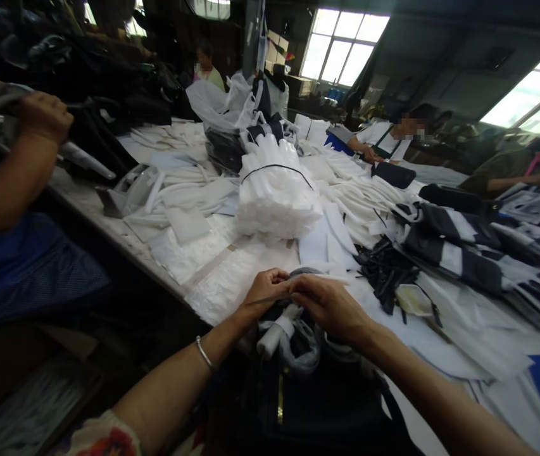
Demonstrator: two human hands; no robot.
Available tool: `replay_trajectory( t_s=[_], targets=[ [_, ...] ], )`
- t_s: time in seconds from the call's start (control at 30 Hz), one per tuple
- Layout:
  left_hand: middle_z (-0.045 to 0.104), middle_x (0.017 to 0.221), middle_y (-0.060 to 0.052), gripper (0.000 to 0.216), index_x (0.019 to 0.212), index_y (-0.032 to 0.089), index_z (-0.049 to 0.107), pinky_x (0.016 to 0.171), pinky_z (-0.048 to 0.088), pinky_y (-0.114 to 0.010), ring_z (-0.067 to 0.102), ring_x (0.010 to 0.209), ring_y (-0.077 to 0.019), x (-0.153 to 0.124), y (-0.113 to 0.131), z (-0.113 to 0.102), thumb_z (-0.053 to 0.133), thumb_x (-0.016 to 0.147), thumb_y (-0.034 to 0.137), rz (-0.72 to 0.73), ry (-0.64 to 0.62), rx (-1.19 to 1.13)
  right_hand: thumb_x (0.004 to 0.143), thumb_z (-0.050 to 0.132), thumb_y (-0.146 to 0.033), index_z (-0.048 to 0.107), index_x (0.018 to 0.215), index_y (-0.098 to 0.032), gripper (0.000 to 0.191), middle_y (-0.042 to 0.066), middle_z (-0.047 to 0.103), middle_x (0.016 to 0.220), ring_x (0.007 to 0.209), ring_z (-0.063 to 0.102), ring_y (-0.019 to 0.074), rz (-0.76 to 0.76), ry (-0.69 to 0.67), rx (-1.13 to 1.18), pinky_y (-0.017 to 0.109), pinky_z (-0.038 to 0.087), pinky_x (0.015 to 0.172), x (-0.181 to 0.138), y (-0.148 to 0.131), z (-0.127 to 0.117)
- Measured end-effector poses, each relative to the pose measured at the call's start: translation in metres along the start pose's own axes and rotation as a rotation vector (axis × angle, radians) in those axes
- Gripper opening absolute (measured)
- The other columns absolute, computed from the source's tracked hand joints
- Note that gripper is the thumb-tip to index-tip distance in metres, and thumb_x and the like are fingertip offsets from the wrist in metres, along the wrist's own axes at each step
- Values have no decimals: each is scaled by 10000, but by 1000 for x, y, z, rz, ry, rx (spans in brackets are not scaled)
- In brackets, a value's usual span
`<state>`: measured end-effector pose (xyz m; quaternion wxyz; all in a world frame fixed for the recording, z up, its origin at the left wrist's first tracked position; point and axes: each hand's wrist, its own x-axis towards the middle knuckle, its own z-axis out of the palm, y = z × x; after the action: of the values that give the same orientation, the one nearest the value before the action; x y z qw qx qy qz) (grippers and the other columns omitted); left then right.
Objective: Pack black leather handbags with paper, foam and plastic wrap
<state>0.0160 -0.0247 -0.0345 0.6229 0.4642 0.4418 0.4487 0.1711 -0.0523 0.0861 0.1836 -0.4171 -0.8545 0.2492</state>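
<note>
My left hand (264, 290) and my right hand (329, 305) meet above a black handbag (317, 405) at the near table edge. Both pinch a thin grey strap (301, 273) between their fingertips. Under my hands, a white rolled paper wrap (276, 334) and clear plastic film (305, 361) sit on the bag's top. A silver bangle (204, 353) rings my left wrist.
A tied bundle of white foam sheets (276, 190) stands mid-table amid loose white strips. Black small parts (383, 269) and a small tray (413, 299) lie right. Wrapped black bags (483, 247) are stacked at right. A co-worker's arm (18, 158) reaches in at left; other people sit across.
</note>
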Motion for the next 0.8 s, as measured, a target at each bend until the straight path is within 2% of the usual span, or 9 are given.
replay_trajectory(
  t_s=[0.1,0.27,0.4,0.63,0.8],
  targets=[
    [697,755,-30,349,903,118,683,610,459,-234,630,662,-146,2,-1,-1,771,682,374,-22,5,-24,899,511,-162,614,862,-190,113,34,670,795,743,610,183,96,-121,-118,286,411,676,7,14,14],
    [698,771,-22,297,895,124,687,623,453,-229,623,679,-139,4,-3,-1,769,660,287,-37,-4,-70,880,511,-221,604,793,-202,129,11,662,759,707,588,173,269,-88,-36,273,384,649,-7,27,22],
    [700,780,-22,301,900,128,674,632,458,-235,624,681,-141,3,-2,0,757,661,289,-52,-11,-112,822,564,-263,652,717,-201,151,1,668,688,654,589,168,497,-36,-33,264,381,619,-11,30,18],
    [699,776,-9,246,890,137,680,671,464,-225,634,712,-137,0,3,4,723,677,250,-47,6,-119,805,518,-220,653,666,-186,196,52,709,674,667,634,181,678,-121,-343,265,352,594,0,41,9],
    [699,777,-20,274,899,136,685,663,467,-235,635,712,-148,-2,5,5,750,679,286,-44,42,-96,776,530,-224,691,705,-171,185,132,727,768,746,655,249,701,-143,-495,304,334,606,0,47,-5]
  ],
)
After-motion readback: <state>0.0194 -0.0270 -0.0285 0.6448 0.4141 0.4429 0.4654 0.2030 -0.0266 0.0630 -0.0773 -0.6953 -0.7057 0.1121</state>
